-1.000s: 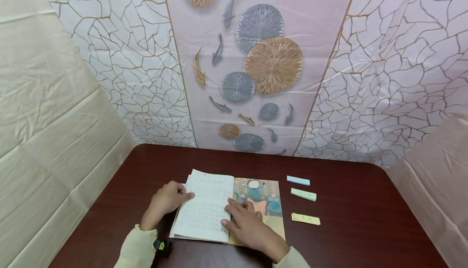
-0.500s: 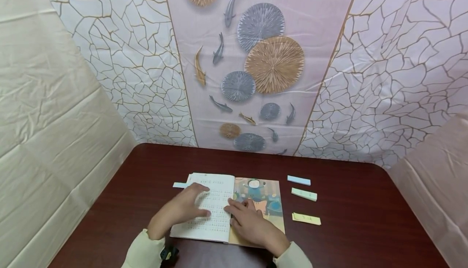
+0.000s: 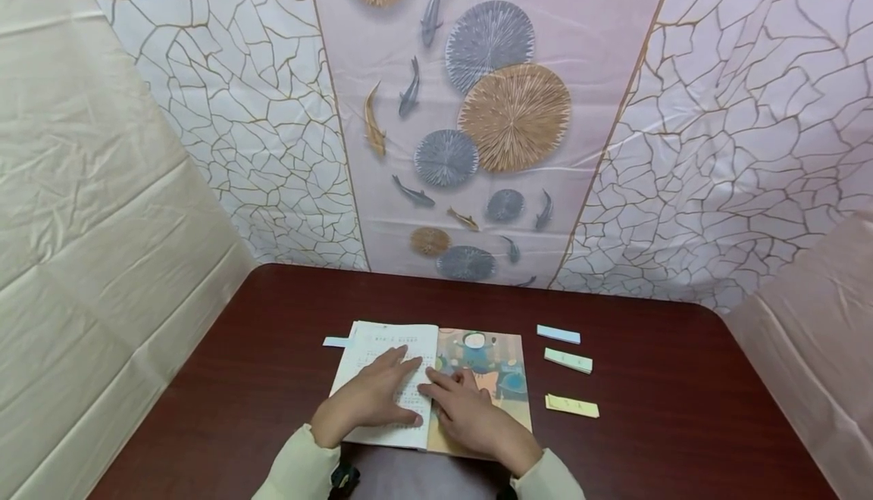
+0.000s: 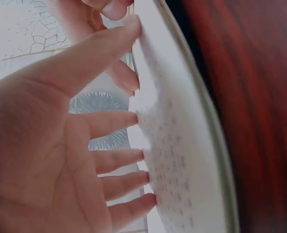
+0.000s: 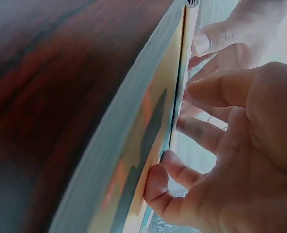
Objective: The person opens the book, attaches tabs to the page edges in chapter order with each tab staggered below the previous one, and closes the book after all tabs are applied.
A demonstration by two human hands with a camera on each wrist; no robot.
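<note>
An open book (image 3: 392,333) lies on the dark red-brown table, with a printed text page on the left and a coloured picture page (image 3: 509,352) on the right. My left hand (image 3: 375,394) is spread over the text page, and in the left wrist view its fingertips (image 4: 145,177) touch the paper. Close by, my right hand (image 3: 474,413) rests near the spine, partly on the picture page, its fingers loosely bent and gripping nothing. From the left page's outer edge a pale blue paper strip (image 3: 335,342) sticks out; its inner end is hidden among the pages.
To the right of the book, paper strips lie in a column: light blue (image 3: 558,334), pale green (image 3: 568,360) and yellow (image 3: 571,406). A patterned cloth (image 3: 511,117) hangs behind the table (image 3: 682,409), with plain cream cloth (image 3: 116,257) at the left.
My left hand has left the page's outer edge, where it was at the strip, and slid right across the text page. The lifted page now lies flatter. My right hand has barely moved.
</note>
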